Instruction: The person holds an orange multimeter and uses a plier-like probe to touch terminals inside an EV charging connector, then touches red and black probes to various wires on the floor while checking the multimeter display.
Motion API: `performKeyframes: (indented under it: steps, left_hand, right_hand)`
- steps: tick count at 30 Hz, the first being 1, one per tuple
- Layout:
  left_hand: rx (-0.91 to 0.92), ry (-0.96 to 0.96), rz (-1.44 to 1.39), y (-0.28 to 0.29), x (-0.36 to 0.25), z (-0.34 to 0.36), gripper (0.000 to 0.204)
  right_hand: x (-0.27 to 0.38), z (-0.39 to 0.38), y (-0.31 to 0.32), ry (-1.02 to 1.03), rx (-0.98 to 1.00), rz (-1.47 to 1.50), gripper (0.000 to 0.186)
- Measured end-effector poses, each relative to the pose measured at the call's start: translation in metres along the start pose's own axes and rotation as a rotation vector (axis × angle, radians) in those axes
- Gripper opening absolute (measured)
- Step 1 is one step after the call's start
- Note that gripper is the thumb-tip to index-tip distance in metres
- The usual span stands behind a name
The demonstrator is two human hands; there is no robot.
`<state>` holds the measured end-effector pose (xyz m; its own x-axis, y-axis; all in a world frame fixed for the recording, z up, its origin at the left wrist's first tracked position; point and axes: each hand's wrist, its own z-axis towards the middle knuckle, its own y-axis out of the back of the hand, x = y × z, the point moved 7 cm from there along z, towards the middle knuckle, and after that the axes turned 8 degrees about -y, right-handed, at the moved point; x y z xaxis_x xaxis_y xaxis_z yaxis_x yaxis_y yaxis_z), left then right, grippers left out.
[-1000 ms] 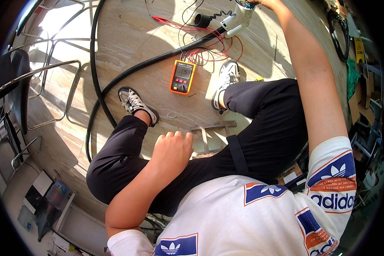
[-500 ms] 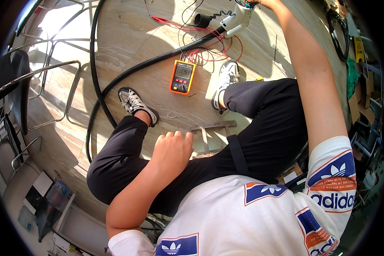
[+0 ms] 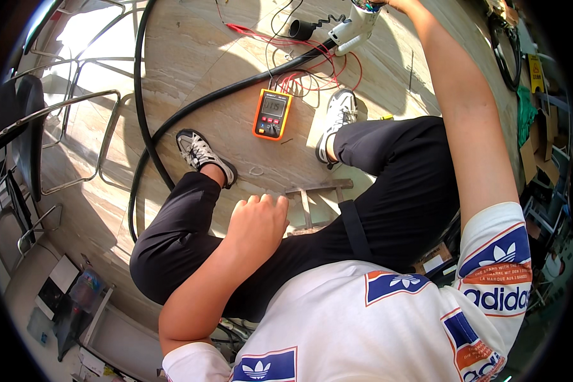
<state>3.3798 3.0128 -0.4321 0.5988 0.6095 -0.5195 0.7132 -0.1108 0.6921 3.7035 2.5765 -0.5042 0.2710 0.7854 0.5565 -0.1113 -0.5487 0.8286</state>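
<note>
My left hand (image 3: 258, 219) rests curled over my lap, knuckles up, with whatever its fingers hold, if anything, hidden. My right arm reaches to the top edge, where my right hand (image 3: 391, 5) has its fingers bent at the wired open end of a white device (image 3: 351, 28); what they pinch is unclear. A thick black cable (image 3: 223, 94) runs from the device. An orange multimeter (image 3: 272, 116) lies between my feet, joined to red test leads (image 3: 317, 52) and black leads. A black cylindrical piece (image 3: 301, 30) with a coiled cord lies beside the device.
Chrome-framed black chairs (image 3: 30, 130) stand at left, near cluttered desk items (image 3: 67, 293). A metal frame (image 3: 305, 207) lies between my legs on the tiled floor (image 3: 191, 57). At right are a hanging black cable loop (image 3: 506, 60), cardboard (image 3: 541, 149) and a yellow sign (image 3: 536, 73).
</note>
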Motion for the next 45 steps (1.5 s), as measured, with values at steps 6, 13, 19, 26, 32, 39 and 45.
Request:
performKeyframes:
  steps: [6, 13, 19, 26, 32, 39, 45]
  left_hand:
    - [0.003, -0.002, 0.003, 0.0, -0.001, 0.001, 0.028]
    - [0.001, 0.002, 0.005, -0.001, 0.0, 0.001, 0.028]
    - [0.0, -0.004, 0.012, -0.001, -0.001, 0.001, 0.028]
    - [-0.008, -0.004, 0.006, 0.0, -0.001, 0.0, 0.029]
    - [0.0, -0.004, 0.008, -0.002, -0.001, 0.002, 0.029]
    - [0.003, 0.007, 0.007, -0.002, -0.002, 0.002, 0.029]
    - [0.077, 0.069, -0.072, -0.005, 0.012, -0.006, 0.034]
  right_hand:
    - [-0.005, 0.003, 0.001, 0.028, -0.008, -0.005, 0.054]
    - [-0.003, 0.004, -0.001, 0.034, -0.004, -0.014, 0.053]
    - [0.002, -0.002, -0.002, 0.009, 0.038, 0.061, 0.051]
    - [0.008, -0.005, -0.002, -0.032, 0.06, 0.068, 0.049]
    - [0.002, -0.002, -0.004, 0.006, 0.07, 0.145, 0.05]
    - [-0.003, 0.005, -0.003, 0.036, 0.04, -0.017, 0.053]
    - [-0.004, 0.006, -0.01, -0.022, 0.075, 0.076, 0.055]
